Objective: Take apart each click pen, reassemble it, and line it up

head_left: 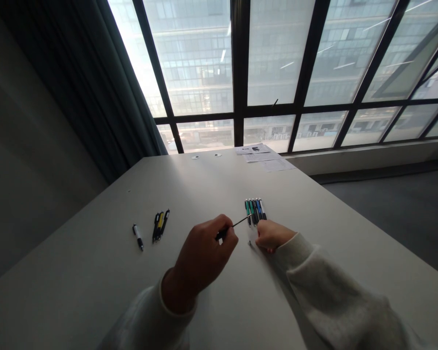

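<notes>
My left hand [204, 257] is closed around a thin black pen refill [241, 221], its fine end sticking out toward 2 o'clock, clear of my fingers. My right hand [274, 235] sits curled just below a tight row of click pens [255, 211], which lie side by side at its 12 o'clock; I cannot tell whether it grips anything. A tiny dark part [249, 242] lies at its 9 o'clock, and a bunch of three pens [159, 226] lies farther off at my left hand's 10 o'clock.
</notes>
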Action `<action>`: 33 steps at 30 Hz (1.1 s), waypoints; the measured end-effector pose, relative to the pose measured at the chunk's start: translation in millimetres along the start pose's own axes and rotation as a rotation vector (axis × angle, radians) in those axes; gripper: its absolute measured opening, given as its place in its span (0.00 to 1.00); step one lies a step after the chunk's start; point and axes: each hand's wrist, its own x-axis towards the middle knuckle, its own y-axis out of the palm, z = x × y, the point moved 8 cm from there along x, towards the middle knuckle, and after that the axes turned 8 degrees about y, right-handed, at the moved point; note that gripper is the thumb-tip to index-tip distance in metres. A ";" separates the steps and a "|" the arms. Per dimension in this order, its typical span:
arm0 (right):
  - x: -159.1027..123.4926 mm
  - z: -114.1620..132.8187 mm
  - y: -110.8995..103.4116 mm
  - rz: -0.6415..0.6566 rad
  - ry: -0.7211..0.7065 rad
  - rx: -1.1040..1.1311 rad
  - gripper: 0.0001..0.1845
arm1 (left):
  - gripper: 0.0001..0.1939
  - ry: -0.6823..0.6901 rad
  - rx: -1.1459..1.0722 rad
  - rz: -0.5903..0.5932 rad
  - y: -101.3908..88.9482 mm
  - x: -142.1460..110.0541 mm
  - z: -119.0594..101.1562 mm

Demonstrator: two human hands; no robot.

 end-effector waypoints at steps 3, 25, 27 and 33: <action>0.4 0.7 0.5 0.009 -0.002 -0.008 0.05 | 0.07 0.001 -0.006 0.001 -0.1 0.2 0.1; -112.3 71.4 -62.7 0.142 -0.799 0.818 0.16 | 0.08 -0.022 -0.211 0.030 1.4 -1.5 -6.6; -127.6 79.4 -64.7 0.167 -0.894 0.929 0.15 | 0.10 -0.030 -0.278 0.030 1.7 -2.2 -8.7; -125.5 83.7 -62.8 0.147 -0.948 1.142 0.09 | 0.13 -0.074 -0.436 0.004 1.0 -2.3 -7.7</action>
